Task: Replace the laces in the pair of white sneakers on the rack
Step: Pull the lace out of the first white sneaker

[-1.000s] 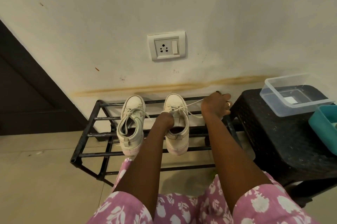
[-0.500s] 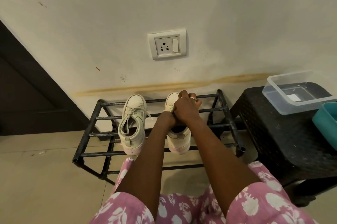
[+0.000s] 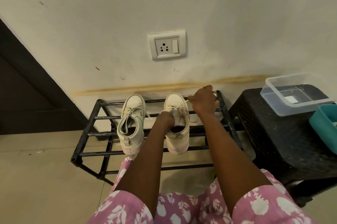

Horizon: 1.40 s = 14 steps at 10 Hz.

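The single head-worn camera looks forward and down, seemingly from close, at the rack point(image 3: 100, 154) and wall point(image 3: 109, 14).

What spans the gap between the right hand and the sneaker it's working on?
In the head view, a taut white lace runs from the right hand to the right-side sneaker, which the left hand grips.

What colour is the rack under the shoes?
The rack is black, with some pale scuffs; the head view shows it best.
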### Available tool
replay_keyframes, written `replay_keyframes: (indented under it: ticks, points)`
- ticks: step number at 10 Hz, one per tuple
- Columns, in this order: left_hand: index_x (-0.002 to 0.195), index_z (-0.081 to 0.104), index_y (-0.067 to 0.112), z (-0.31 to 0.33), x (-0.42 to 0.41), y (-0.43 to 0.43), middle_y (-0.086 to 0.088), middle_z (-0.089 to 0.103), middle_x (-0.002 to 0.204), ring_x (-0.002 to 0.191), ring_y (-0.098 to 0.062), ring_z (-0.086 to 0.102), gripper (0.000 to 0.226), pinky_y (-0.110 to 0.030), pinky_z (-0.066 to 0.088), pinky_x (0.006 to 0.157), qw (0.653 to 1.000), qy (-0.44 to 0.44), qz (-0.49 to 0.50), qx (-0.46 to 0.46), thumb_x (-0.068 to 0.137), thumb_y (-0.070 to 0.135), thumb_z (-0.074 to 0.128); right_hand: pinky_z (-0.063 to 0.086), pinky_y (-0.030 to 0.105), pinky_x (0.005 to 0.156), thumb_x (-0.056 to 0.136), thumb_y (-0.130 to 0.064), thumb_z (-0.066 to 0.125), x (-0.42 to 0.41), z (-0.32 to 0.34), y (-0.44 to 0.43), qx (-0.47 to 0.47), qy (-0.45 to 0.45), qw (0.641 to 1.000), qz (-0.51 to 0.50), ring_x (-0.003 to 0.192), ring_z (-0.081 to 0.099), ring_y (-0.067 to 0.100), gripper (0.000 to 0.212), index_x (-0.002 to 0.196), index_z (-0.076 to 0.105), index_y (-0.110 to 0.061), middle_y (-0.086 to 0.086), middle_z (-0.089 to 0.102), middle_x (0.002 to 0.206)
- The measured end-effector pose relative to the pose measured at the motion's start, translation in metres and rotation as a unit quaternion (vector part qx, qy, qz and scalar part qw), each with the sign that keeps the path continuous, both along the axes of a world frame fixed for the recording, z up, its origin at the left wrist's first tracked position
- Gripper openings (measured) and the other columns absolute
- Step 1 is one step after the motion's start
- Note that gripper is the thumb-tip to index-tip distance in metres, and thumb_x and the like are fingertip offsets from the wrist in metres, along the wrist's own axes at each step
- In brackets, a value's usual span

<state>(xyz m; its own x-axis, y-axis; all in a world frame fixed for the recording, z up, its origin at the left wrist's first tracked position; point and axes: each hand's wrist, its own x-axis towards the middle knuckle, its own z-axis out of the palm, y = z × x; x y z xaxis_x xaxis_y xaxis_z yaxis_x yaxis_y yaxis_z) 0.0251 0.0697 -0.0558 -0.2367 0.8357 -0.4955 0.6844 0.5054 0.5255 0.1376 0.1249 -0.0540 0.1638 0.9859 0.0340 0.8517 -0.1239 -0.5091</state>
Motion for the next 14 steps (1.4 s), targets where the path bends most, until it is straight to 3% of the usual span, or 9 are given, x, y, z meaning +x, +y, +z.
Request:
replay_keyframes:
  ticks: [2, 3, 4, 5, 8, 9, 11, 13, 14]
  points:
    - [0.13, 0.045, -0.008, -0.006, -0.001, 0.002, -0.025, 0.05, 0.132, 0.121, -0.034, 0.05, 0.038, -0.037, 0.041, 0.098, 1.0, -0.019, 0.01, 0.003, 0.102, 0.012, 0.03, 0.037, 0.044, 0.096, 0.091, -0.028, 0.057, 0.025, 0.002, 0.005, -0.02, 0.108, 0.975, -0.193, 0.109, 0.046, 0.031, 0.031, 0.107, 0.06, -0.002, 0.012, 0.038, 0.127]
    - [0.129, 0.046, -0.009, -0.003, -0.001, 0.0, -0.025, 0.049, 0.133, 0.121, -0.034, 0.05, 0.039, -0.036, 0.041, 0.098, 1.0, -0.018, 0.003, 0.004, 0.102, 0.014, 0.029, 0.038, 0.046, 0.097, 0.092, -0.026, 0.055, 0.022, 0.002, 0.002, -0.026, 0.1, 0.974, -0.203, 0.112, 0.046, 0.033, 0.03, 0.112, 0.059, -0.004, 0.013, 0.04, 0.129]
    - [0.129, 0.046, -0.009, -0.004, -0.001, 0.001, -0.025, 0.049, 0.133, 0.121, -0.034, 0.05, 0.038, -0.037, 0.04, 0.099, 1.0, -0.027, 0.009, 0.005, 0.101, 0.011, 0.029, 0.034, 0.049, 0.102, 0.088, -0.027, 0.058, 0.004, 0.002, -0.003, -0.04, 0.062, 0.996, -0.054, 0.12, 0.041, 0.034, 0.032, 0.115, 0.057, -0.01, 0.012, 0.036, 0.133]
    - [0.128, 0.048, -0.008, -0.004, -0.001, 0.0, -0.024, 0.051, 0.131, 0.12, -0.034, 0.051, 0.037, -0.039, 0.042, 0.102, 0.999, -0.043, 0.011, 0.006, 0.1, 0.013, 0.038, 0.03, 0.047, 0.105, 0.084, -0.029, 0.062, -0.02, -0.002, -0.012, -0.063, -0.003, 0.988, 0.141, 0.126, 0.033, 0.032, 0.033, 0.114, 0.064, -0.016, 0.008, 0.033, 0.134]
    - [0.127, 0.05, -0.005, -0.005, -0.004, -0.001, -0.023, 0.055, 0.127, 0.119, -0.034, 0.053, 0.042, -0.043, 0.043, 0.103, 0.996, -0.087, 0.014, 0.009, 0.092, 0.018, 0.057, 0.028, 0.047, 0.1, 0.089, -0.023, 0.058, -0.037, -0.016, -0.017, -0.011, -0.131, 0.969, 0.21, 0.127, 0.031, 0.028, 0.034, 0.121, 0.061, -0.013, 0.002, 0.04, 0.135]
    - [0.128, 0.049, -0.004, -0.005, -0.002, -0.001, -0.022, 0.054, 0.129, 0.121, -0.034, 0.051, 0.039, -0.04, 0.042, 0.104, 0.997, -0.078, 0.008, 0.011, 0.095, 0.015, 0.051, 0.027, 0.048, 0.101, 0.089, -0.026, 0.056, -0.034, -0.015, -0.019, 0.01, -0.165, 0.962, 0.216, 0.126, 0.033, 0.029, 0.037, 0.121, 0.058, -0.009, 0.005, 0.041, 0.133]
    - [0.129, 0.047, -0.009, -0.008, -0.003, 0.002, -0.025, 0.051, 0.131, 0.121, -0.035, 0.05, 0.039, -0.04, 0.042, 0.102, 0.999, -0.047, 0.013, 0.007, 0.101, 0.013, 0.033, 0.035, 0.043, 0.093, 0.086, -0.027, 0.057, -0.019, -0.006, -0.01, 0.02, -0.076, 0.99, 0.118, 0.117, 0.039, 0.028, 0.033, 0.11, 0.063, -0.005, 0.007, 0.041, 0.126]
    - [0.13, 0.044, -0.012, -0.009, -0.002, 0.005, -0.027, 0.049, 0.133, 0.122, -0.035, 0.048, 0.039, -0.038, 0.04, 0.1, 1.0, -0.025, 0.01, 0.008, 0.101, 0.01, 0.03, 0.039, 0.045, 0.092, 0.089, -0.025, 0.057, -0.013, -0.01, -0.007, -0.047, 0.03, 0.998, 0.018, 0.11, 0.048, 0.033, 0.031, 0.106, 0.058, 0.0, 0.011, 0.039, 0.126]
    - [0.131, 0.044, -0.011, -0.01, -0.002, 0.005, -0.026, 0.048, 0.133, 0.122, -0.035, 0.049, 0.039, -0.039, 0.04, 0.1, 1.0, -0.019, 0.002, 0.006, 0.1, 0.008, 0.03, 0.046, 0.038, 0.078, 0.089, -0.022, 0.058, -0.017, -0.012, -0.009, -0.047, 0.085, 0.995, -0.005, 0.099, 0.056, 0.033, 0.027, 0.103, 0.057, 0.001, 0.014, 0.039, 0.127]
